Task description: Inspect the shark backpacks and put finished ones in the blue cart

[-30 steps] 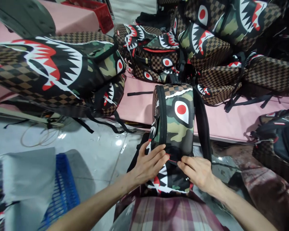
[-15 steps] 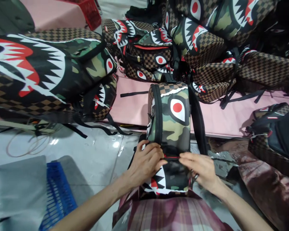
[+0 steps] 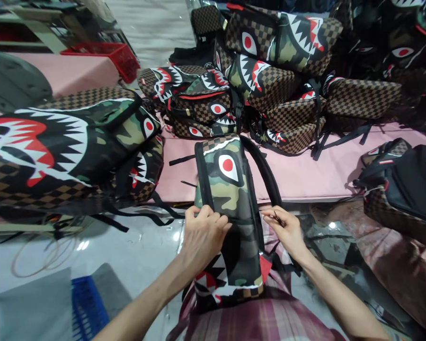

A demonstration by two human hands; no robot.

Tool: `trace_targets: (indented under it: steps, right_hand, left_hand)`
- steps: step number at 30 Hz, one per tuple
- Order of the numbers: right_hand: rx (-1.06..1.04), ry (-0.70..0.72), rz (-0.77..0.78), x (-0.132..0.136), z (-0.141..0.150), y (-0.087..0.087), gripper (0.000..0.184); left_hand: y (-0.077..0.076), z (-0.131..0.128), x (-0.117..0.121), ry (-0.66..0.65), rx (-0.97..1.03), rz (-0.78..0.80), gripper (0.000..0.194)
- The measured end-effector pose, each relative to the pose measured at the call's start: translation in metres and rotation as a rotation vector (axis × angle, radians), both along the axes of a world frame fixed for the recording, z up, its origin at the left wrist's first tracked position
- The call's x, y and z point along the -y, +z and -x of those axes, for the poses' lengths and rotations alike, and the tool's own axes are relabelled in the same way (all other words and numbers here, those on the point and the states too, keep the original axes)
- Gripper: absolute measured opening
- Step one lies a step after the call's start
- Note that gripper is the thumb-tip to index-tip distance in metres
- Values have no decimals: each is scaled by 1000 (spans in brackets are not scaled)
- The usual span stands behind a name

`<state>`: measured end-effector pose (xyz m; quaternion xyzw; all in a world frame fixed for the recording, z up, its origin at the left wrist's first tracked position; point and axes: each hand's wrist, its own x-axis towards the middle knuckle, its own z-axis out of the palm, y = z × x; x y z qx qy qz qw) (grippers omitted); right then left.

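Observation:
A camouflage and checkered backpack point(image 3: 230, 189) with a red and white eye and shark teeth lies between my hands, its lower end against the plaid cloth over my lap. My left hand point(image 3: 204, 234) is closed over the backpack's left side, fingers curled onto the fabric. At its right edge, my right hand point(image 3: 286, 232) is pinched, with thin dark strands point(image 3: 279, 219) showing at the fingers; they look like thread ends. Above that hand curves a black shoulder strap point(image 3: 266, 170). A red patch point(image 3: 265, 267) shows low on the bag's right side.
A pink-covered table point(image 3: 181, 182) runs across in front. Large shark-print bags point(image 3: 67, 142) lie on its left, and several more are piled point(image 3: 280, 80) behind. Another backpack point(image 3: 404, 184) sits at right. A red basket point(image 3: 124, 61) stands far left; a blue crate point(image 3: 87, 303) is on the floor.
My right hand has left the red-edged zip and moved to the backpack's right edge. My left hand has shifted to the bag's upper left side. The bag has turned slightly, and the view has tilted up.

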<state>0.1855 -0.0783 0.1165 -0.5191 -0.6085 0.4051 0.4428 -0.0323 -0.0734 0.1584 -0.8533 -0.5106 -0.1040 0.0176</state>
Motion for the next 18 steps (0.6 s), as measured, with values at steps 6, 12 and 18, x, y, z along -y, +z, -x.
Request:
trace_targets:
  steps: [6, 12, 18]
  right_hand:
    - [61, 80, 109, -7, 5, -5, 33]
    - [-261, 19, 210, -2, 32, -8, 27]
    - [-186, 25, 204, 1, 21, -3, 30]
  left_hand:
    - [10, 13, 0, -12, 60, 44, 29]
    - [28, -4, -25, -238, 184, -10, 17]
    - [55, -40, -71, -494, -205, 230, 15]
